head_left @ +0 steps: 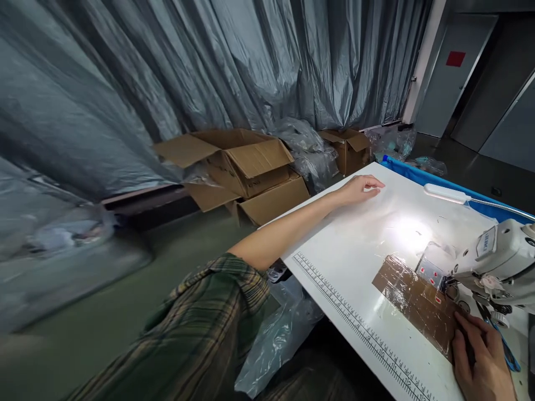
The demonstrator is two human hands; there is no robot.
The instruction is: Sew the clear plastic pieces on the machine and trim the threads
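- Silvery curtain hangs behind the white worktop, and far behind the sewing machine stands a grey door with a red square; its writing is too small to read.
- On the sewing machine is a label plate with letters, which I cannot read with certainty.
- Along the worktop edge nearer to the person, to the left of the sewing machine, runs a printed scale; numbers such as 10 and 11 can be read.
- Brown panel, with shiny clear film upon it, lies flat on the worktop, just beside the sewing machine, at its left.
- Right hand, in front of the sewing machine, touches the near end of this panel with its fingers; I cannot tell if the grip grasps it or only presses.
- Left hand, well apart to the left of the sewing machine, has a released grip, fingers loosely bent.
- Beyond the worktop, left of the sewing machine, a large carton and a smaller carton stand open; their insides are hidden.
- Clear plastic bags lie between these cartons; their contents are unclear.
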